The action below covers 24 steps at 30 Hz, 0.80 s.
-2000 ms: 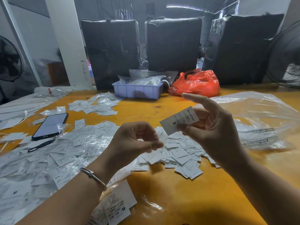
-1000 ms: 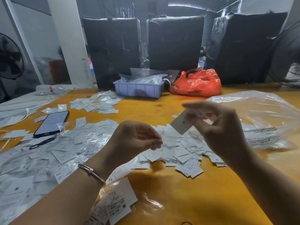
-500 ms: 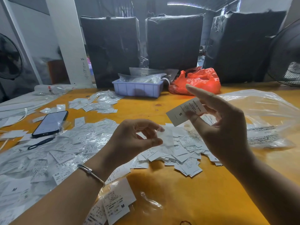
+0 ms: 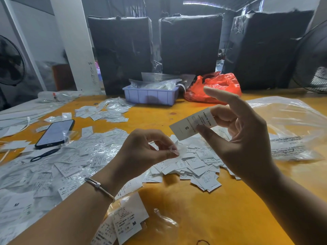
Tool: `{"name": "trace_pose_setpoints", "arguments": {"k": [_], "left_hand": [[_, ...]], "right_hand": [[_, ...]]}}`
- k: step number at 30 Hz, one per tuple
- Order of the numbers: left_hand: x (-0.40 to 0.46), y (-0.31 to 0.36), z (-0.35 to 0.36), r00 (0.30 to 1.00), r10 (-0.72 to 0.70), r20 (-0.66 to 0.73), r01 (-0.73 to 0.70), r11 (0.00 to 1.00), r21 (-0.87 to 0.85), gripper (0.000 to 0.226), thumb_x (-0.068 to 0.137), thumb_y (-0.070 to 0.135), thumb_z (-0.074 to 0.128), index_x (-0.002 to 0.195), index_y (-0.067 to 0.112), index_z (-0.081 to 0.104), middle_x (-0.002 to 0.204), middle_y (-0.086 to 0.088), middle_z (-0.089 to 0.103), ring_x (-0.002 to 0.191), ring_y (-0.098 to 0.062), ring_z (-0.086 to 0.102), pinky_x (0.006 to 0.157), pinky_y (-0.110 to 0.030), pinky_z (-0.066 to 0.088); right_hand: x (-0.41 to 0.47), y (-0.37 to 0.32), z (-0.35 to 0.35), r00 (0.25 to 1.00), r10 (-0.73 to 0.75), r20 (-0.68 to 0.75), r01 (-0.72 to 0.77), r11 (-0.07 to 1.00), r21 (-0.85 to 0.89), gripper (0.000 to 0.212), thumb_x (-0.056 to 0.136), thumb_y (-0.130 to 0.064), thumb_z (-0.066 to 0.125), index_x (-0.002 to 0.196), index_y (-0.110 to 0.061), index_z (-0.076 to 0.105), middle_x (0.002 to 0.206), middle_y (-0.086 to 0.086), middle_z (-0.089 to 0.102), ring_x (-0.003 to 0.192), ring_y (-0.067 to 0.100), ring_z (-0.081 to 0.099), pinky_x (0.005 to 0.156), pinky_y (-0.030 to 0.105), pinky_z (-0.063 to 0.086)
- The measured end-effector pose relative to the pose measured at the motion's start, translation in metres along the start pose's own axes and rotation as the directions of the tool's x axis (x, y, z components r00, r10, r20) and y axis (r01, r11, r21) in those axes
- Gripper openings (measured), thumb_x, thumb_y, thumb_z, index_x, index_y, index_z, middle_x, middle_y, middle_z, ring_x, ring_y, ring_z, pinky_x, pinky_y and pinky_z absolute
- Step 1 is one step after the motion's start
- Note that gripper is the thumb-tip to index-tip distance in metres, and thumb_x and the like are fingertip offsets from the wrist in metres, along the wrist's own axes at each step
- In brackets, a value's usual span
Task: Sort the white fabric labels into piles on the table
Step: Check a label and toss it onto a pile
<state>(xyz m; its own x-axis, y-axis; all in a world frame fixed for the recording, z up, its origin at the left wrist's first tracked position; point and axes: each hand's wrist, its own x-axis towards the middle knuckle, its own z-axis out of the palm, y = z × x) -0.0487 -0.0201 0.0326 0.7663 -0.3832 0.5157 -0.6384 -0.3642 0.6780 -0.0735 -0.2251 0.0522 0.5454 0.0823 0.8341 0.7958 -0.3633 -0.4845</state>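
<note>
Pinching white label [image 4: 192,125] printed "S", right hand [image 4: 242,137], left hand [image 4: 141,151] pinching clear wrapper [image 4: 180,149]

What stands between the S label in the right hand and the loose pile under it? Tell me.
Nothing visible. The right hand pinches the S label in the air above the loose pile. The left hand, pinching a clear wrapper, sits left of that drop path.

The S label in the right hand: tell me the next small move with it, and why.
Probably lower the S label onto the loose label pile just below it. The right hand pinches it above that pile with the size letter readable, while the left hand pinches only a clear wrapper scrap.
</note>
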Motion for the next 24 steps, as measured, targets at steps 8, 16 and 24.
{"name": "trace_pose_setpoints", "arguments": {"k": [8, 16, 24], "left_hand": [[-0.0007, -0.0007, -0.0008, 0.994, -0.089, 0.069, 0.095, 0.992, -0.087, 0.016, 0.063, 0.040, 0.077, 0.072, 0.027, 0.076, 0.083, 0.009, 0.073, 0.080, -0.010, 0.066, 0.067, -0.030, 0.060], [0.0002, 0.0001, -0.0031, 0.971, -0.159, 0.179, 0.190, 0.967, -0.172, 0.018, 0.065, 0.033, 0.079, 0.077, 0.020, 0.079, 0.078, 0.001, 0.074, 0.070, -0.009, 0.066, 0.060, -0.018, 0.053], [0.0000, 0.0011, -0.0022, 0.951, -0.211, 0.226, 0.259, 0.943, -0.208, 0.012, 0.067, 0.033, 0.078, 0.074, 0.023, 0.079, 0.081, -0.004, 0.075, 0.068, -0.008, 0.065, 0.062, -0.019, 0.053]], "right_hand": [[-0.0010, -0.0005, 0.0006, 0.996, -0.002, 0.088, 0.003, 1.000, -0.013, 0.060, 0.074, 0.002, 0.077, 0.127, -0.014, 0.053, 0.095, -0.007, 0.069, 0.097, 0.001, 0.065, 0.087, 0.013, 0.050], [0.0001, 0.0029, -0.0009, 0.993, -0.024, 0.118, 0.041, 0.989, -0.144, 0.057, 0.074, -0.001, 0.077, 0.122, -0.023, 0.055, 0.093, -0.014, 0.066, 0.098, -0.004, 0.062, 0.083, 0.001, 0.042], [0.0029, 0.0015, -0.0032, 0.994, 0.005, 0.113, 0.004, 0.997, -0.078, 0.044, 0.073, -0.006, 0.079, 0.111, -0.021, 0.063, 0.090, -0.017, 0.069, 0.086, -0.008, 0.067, 0.077, 0.005, 0.047]]}}
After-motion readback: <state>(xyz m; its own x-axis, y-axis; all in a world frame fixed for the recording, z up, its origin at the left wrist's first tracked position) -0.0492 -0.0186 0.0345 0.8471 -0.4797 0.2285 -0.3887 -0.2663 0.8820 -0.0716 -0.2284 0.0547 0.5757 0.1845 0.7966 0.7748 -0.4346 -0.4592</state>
